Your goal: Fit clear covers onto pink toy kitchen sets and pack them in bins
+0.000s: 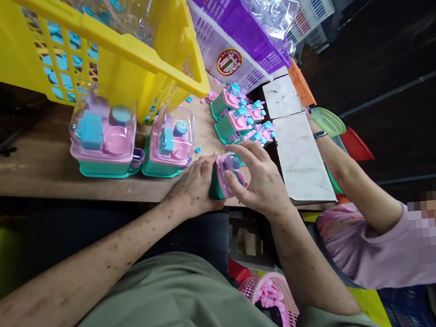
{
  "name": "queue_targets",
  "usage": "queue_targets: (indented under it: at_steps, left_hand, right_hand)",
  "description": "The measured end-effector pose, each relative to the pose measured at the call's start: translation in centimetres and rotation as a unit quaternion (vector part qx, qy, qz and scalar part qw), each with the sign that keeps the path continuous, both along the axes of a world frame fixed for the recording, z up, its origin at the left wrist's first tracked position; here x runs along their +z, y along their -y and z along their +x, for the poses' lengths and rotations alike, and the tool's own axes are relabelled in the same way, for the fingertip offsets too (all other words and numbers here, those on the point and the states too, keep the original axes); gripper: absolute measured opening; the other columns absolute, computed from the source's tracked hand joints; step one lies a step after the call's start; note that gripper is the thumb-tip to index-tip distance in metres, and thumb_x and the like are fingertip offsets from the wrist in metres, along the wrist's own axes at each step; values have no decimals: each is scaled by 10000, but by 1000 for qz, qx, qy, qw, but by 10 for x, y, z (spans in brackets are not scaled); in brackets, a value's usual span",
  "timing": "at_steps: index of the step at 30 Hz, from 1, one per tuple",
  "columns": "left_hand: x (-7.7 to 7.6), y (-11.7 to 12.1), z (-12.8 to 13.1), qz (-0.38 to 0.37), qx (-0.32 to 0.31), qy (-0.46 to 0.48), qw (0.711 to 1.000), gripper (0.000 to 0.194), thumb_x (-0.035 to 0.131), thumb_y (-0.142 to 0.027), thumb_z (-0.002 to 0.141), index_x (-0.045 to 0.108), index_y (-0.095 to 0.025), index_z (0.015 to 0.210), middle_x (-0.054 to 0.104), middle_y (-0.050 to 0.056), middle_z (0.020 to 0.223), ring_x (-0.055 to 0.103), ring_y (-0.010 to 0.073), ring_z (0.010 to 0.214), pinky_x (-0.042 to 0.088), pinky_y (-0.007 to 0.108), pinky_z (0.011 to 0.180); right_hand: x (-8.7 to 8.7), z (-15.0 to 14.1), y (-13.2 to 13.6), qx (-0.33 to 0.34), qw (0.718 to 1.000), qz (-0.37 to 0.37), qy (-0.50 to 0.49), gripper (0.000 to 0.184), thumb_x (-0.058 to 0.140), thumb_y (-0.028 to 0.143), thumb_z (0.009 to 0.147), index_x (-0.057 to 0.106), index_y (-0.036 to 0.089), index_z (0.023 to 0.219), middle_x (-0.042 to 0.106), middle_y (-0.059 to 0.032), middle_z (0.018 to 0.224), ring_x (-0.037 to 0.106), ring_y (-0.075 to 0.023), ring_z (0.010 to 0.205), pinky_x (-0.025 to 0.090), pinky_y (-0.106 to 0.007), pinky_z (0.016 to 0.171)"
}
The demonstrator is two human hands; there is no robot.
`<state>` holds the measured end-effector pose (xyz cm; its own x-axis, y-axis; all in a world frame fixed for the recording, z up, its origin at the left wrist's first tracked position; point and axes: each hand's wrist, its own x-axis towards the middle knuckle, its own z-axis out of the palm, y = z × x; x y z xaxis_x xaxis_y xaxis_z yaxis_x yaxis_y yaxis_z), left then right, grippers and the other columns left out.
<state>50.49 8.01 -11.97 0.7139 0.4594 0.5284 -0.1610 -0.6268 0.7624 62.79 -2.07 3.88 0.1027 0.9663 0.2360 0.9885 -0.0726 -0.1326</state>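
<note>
Head view: the left hand [197,188] is clamped on a small pink-and-green toy box [223,184], gripping it from the side near the front edge of the wooden table [35,167]. The right hand [261,182] comes over the box from the other side, thumb and forefinger spread apart, with the thumb at the box's top among purple and teal pieces; I cannot tell whether this hand is clamped on it or only touching.

Just beside the left hand, toward the table's left, stand 2 toy boxes under clear covers, a nearer covered box [172,146] and a farther covered box [104,145]; each has a pink top with teal parts on a green base. A small teal piece [198,150] lies on the wood near them. Beyond the right hand is a group of uncovered boxes [233,124], packed close together.

Behind these, a yellow crate [144,63] holds teal and clear parts. A purple crate [228,20] full of clear plastic parts rests on a white crate [207,37] with a round logo. To the right lies a white board [302,161], and past it reaches a co-worker's arm [346,165] with a wristband [320,134]. Below the table, a pink basket [291,304] contains pink material.
</note>
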Motion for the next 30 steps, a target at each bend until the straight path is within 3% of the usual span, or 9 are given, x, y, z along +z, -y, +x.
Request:
queue_targets:
  at_steps: [4,10,16,24,30]
  left_hand:
    - [0,-1,-1,-10,-17,-2,1000,1247,986,-315,682,208,-227,1652,516,257,1614,531,495,1553,482,707,1266]
    - [4,-3,-3,-11,-19,0,1000,1221,990,-306,694,228,-230,1645,528,241,1608,549,468,1536,493,676,1262]
    - [11,-4,-3,-52,-23,-9,998,1110,958,-635,796,328,-234,1617,554,217,1603,581,443,1506,502,655,1247]
    - [15,-6,-3,-59,-28,-24,998,1032,961,-579,793,389,-203,1565,598,209,1521,631,431,1417,541,617,1189]
    - [11,-6,-3,-68,-36,-8,997,1016,971,-552,795,411,-221,1574,595,200,1541,611,422,1458,524,627,1219]
  right_hand:
    - [12,3,-5,0,1000,19,-10,439,574,445,1088,695,228,1450,712,-164,1354,696,-344,1289,595,-571,1121]
    - [19,1,-9,3,999,-44,-10,419,590,429,1088,729,204,1413,719,-171,1342,707,-348,1286,597,-556,1132]
    - [11,-4,-13,-13,998,-64,-7,415,477,345,1135,721,201,1439,709,-175,1377,687,-344,1316,587,-568,1147]
    - [16,-8,-20,-24,995,-94,33,387,536,325,1100,740,198,1403,705,-177,1338,686,-374,1282,583,-591,1144]
    - [11,-10,-18,-46,995,-85,39,353,579,331,1081,720,252,1395,681,-158,1364,664,-377,1290,583,-593,1149]
